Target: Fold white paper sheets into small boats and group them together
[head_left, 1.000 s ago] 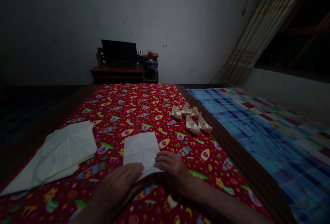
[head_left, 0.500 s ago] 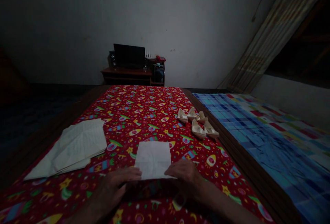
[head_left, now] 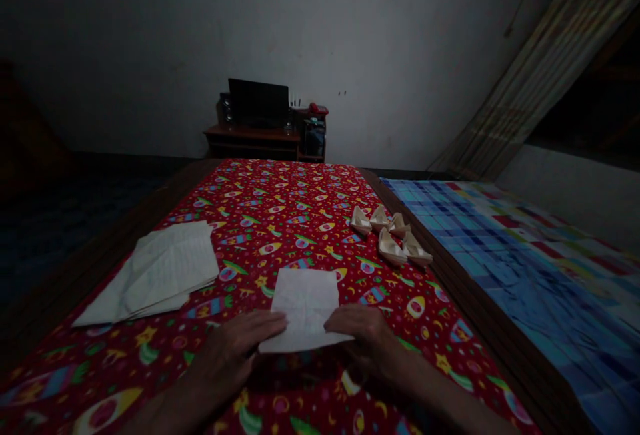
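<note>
A creased white sheet of paper (head_left: 306, 305) lies on the red patterned cloth (head_left: 280, 221) right in front of me. My left hand (head_left: 240, 345) rests on the sheet's near left corner with its fingers stretched flat. My right hand (head_left: 363, 335) presses the near right edge, fingers curled down onto the paper. Neither hand lifts the sheet.
A stack of white paper sheets (head_left: 160, 271) lies at the left. Several folded paper boats (head_left: 393, 231) sit at the right edge of the cloth. A blue checked mattress (head_left: 525, 255) runs along the right. A dark desk with a monitor (head_left: 260, 118) stands at the far wall.
The sheet has been squared up in front of me, and both hands have shifted to its near corners. The camera has turned slightly left.
</note>
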Motion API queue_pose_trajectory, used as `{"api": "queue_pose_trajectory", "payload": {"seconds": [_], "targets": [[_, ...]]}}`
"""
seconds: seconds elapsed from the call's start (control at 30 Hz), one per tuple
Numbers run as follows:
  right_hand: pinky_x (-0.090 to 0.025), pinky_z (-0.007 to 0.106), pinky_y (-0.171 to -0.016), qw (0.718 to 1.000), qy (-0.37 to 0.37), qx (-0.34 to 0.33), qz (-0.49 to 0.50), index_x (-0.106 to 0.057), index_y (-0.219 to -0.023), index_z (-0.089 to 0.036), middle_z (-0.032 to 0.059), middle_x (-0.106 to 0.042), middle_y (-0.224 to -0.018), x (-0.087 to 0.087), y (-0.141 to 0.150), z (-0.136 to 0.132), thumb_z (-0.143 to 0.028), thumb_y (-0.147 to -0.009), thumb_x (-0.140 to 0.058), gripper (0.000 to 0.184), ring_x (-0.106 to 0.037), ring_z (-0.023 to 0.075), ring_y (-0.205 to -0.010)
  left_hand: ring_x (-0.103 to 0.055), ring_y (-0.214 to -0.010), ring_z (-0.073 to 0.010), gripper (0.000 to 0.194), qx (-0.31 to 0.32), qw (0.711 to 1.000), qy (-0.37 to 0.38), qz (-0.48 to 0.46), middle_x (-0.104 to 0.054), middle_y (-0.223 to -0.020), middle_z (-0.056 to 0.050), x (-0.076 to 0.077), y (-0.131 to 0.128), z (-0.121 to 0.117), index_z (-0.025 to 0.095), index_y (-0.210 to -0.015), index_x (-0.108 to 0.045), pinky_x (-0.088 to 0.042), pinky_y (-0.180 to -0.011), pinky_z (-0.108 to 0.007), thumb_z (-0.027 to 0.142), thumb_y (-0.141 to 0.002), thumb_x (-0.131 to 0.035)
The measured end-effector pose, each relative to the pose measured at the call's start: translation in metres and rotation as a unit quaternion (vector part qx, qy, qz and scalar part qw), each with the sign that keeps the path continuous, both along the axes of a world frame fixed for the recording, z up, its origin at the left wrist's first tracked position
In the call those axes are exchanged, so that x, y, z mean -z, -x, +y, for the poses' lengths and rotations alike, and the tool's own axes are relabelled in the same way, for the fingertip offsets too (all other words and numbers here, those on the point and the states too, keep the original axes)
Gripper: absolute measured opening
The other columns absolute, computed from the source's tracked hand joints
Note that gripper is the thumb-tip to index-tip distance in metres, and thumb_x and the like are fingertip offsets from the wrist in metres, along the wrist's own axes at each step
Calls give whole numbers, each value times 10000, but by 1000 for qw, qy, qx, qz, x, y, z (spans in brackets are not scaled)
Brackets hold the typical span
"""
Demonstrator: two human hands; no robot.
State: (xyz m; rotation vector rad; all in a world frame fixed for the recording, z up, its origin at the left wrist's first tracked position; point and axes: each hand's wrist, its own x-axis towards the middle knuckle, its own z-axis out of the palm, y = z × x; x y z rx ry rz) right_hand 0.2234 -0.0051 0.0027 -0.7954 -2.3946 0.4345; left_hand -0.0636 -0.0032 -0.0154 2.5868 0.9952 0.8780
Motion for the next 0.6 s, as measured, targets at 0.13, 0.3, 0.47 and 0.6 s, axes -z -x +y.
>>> {"api": "queue_pose_trajectory", "payload": {"seconds": [0.13, 0.3, 0.47, 0.6], "targets": [[-433, 341, -904, 996, -70, -26, -49, -599, -1038, -195, 80, -654, -1110, 12, -9, 1, -124, -840, -483, 241, -560, 184, -1097, -553, -1071, -192, 441, 18, 998, 6, 62, -581, -1263, -59, -5, -2, -3, 240, -1255, -526, -492, -894, -361, 88, -846, -468], [-467, 320, -863, 1000, -26, -12, 11, -599, -1085, -194, 80, -675, -1061, 13, -11, 2, -164, -849, -509, 255, -602, 186, -1030, -596, -941, -181, 270, 30, 999, 21, -35, -677, -1087, -61, -3, -4, 6, 217, -1027, -660, -503, -807, -340, 127, -863, -466], [-466, 218, -630, 988, 91, 105, 66, -655, -873, -195, 27, -677, -805, 7, -1, 3, -176, -864, -463, 192, -621, 132, -706, -644, -757, -154, 209, -86, 985, 138, -53, -712, -856, -25, -8, -8, 11, 208, -860, -704, -488, -679, -244, 274, -869, -506], [-362, 204, -515, 970, 97, 220, 24, -608, -668, -174, 4, -601, -610, 7, 8, 7, -254, -850, -490, 232, -526, 117, -545, -591, -601, -150, 363, -197, 967, 163, 14, -642, -651, -15, -15, -14, 12, 167, -606, -617, -401, -576, -237, 382, -869, -488]]}}
